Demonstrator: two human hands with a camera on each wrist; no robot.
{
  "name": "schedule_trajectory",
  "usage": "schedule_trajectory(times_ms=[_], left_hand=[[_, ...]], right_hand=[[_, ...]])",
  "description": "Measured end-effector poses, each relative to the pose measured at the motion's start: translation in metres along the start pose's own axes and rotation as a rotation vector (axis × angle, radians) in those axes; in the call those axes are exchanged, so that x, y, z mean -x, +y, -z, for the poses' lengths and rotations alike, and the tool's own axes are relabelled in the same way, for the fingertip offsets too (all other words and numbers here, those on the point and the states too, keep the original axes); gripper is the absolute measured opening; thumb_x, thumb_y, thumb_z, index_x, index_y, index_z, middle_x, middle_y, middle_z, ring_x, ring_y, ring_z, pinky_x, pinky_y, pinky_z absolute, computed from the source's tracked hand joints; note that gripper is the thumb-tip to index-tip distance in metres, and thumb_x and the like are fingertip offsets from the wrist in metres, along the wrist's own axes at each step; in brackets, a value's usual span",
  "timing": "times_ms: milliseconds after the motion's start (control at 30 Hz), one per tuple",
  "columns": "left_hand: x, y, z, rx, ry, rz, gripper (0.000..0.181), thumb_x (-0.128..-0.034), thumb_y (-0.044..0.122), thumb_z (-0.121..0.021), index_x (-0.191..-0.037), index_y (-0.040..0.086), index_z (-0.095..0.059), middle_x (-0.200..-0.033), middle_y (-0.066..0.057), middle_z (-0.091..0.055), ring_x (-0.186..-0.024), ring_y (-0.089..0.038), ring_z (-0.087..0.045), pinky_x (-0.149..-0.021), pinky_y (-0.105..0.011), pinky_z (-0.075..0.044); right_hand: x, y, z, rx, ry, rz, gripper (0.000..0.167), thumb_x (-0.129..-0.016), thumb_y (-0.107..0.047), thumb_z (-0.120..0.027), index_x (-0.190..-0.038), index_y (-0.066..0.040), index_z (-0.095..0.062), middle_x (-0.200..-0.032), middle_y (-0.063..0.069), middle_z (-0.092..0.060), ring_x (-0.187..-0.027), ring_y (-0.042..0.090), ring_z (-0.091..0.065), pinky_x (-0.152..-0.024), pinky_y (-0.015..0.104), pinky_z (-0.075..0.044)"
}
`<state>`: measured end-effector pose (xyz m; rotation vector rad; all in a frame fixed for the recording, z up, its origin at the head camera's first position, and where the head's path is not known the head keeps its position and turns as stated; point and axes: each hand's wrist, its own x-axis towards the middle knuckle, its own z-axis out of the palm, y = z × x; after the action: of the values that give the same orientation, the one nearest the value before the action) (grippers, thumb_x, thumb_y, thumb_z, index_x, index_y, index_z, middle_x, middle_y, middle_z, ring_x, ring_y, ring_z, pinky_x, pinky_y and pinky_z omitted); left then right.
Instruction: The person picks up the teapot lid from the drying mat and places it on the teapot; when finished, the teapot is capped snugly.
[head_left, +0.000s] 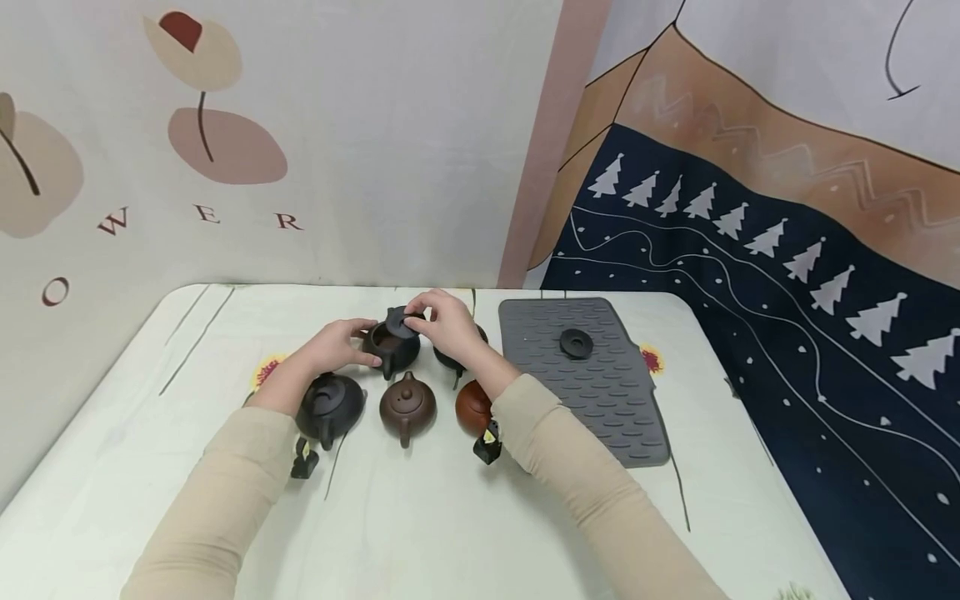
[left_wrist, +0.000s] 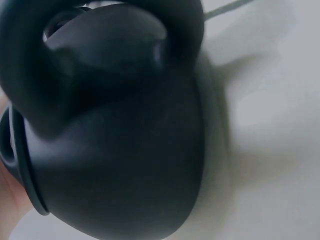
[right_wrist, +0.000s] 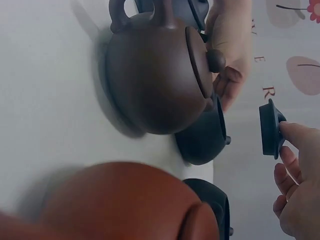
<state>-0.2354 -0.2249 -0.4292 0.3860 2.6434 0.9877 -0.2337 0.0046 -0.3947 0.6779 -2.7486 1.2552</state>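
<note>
In the head view, my left hand (head_left: 337,345) grips the side of a small dark teapot (head_left: 406,357) with an uncovered mouth. Just above that mouth, my right hand (head_left: 452,327) pinches a dark lid (head_left: 402,323) between thumb and fingers. The right wrist view shows the lid (right_wrist: 269,131) held on edge, apart from the dark teapot (right_wrist: 200,142). Under my left forearm sits a black teapot (head_left: 330,406), which fills much of the left wrist view. A brown teapot (head_left: 407,406) with its lid on stands in front of the uncovered one.
A reddish-brown teapot (head_left: 472,408) and another dark teapot (head_left: 447,361) stand partly behind my right arm. To the right lies a grey textured mat (head_left: 585,400) with a round dark lid (head_left: 576,343) on it. A patterned curtain hangs behind the table.
</note>
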Motion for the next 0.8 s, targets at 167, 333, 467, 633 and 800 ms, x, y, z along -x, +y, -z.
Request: schedule_trajectory(times_ms=[167,333,467,633,800], left_hand=[[-0.001,0.000,0.000,0.004,0.004,-0.005,0.078,-0.0786,0.019,-0.080,-0.141,-0.007,-0.040,-0.135,-0.029,-0.047,-0.124,-0.044,-0.044,-0.102,-0.058,-0.032],[-0.001,0.001,0.000,0.012,-0.005,0.006,0.078,-0.0786,0.019,-0.080,-0.141,-0.006,-0.041,-0.135,-0.028,-0.048,-0.124,-0.044,-0.044,-0.102,-0.059,-0.032],[0.001,0.001,0.001,0.014,-0.009,-0.002,0.077,-0.0790,0.019,-0.080,-0.141,-0.005,-0.042,-0.134,-0.028,-0.049,-0.123,-0.043,-0.045,-0.101,-0.059,-0.032],[0.001,0.001,0.001,0.009,-0.004,-0.008,0.076,-0.0793,0.018,-0.080,-0.140,-0.006,-0.042,-0.133,-0.028,-0.050,-0.122,-0.043,-0.046,-0.099,-0.059,-0.034],[0.000,0.000,0.002,0.001,-0.004,-0.007,0.077,-0.0793,0.019,-0.080,-0.140,-0.006,-0.041,-0.132,-0.028,-0.050,-0.122,-0.043,-0.046,-0.099,-0.059,-0.034]], right_hand=[[-0.005,-0.001,-0.009,0.022,-0.013,-0.031,0.010,-0.090,-0.026,-0.068,-0.098,-0.020,-0.070,-0.097,-0.008,-0.058,-0.076,0.012,-0.049,-0.062,0.024,-0.040],[-0.010,0.000,-0.020,0.075,-0.013,-0.049,0.010,-0.091,-0.028,-0.068,-0.097,-0.021,-0.069,-0.098,-0.009,-0.058,-0.077,0.011,-0.050,-0.065,0.023,-0.041],[-0.013,0.000,-0.028,0.095,-0.018,-0.062,0.008,-0.090,-0.029,-0.068,-0.096,-0.023,-0.069,-0.096,-0.010,-0.057,-0.077,0.010,-0.050,-0.065,0.023,-0.041],[-0.015,0.002,-0.037,0.108,-0.019,-0.063,0.008,-0.090,-0.030,-0.068,-0.096,-0.024,-0.068,-0.095,-0.011,-0.056,-0.077,0.010,-0.050,-0.067,0.023,-0.041],[-0.016,0.004,-0.042,0.113,-0.018,-0.069,0.008,-0.090,-0.030,-0.069,-0.095,-0.024,-0.069,-0.095,-0.011,-0.057,-0.077,0.008,-0.051,-0.069,0.023,-0.041]])
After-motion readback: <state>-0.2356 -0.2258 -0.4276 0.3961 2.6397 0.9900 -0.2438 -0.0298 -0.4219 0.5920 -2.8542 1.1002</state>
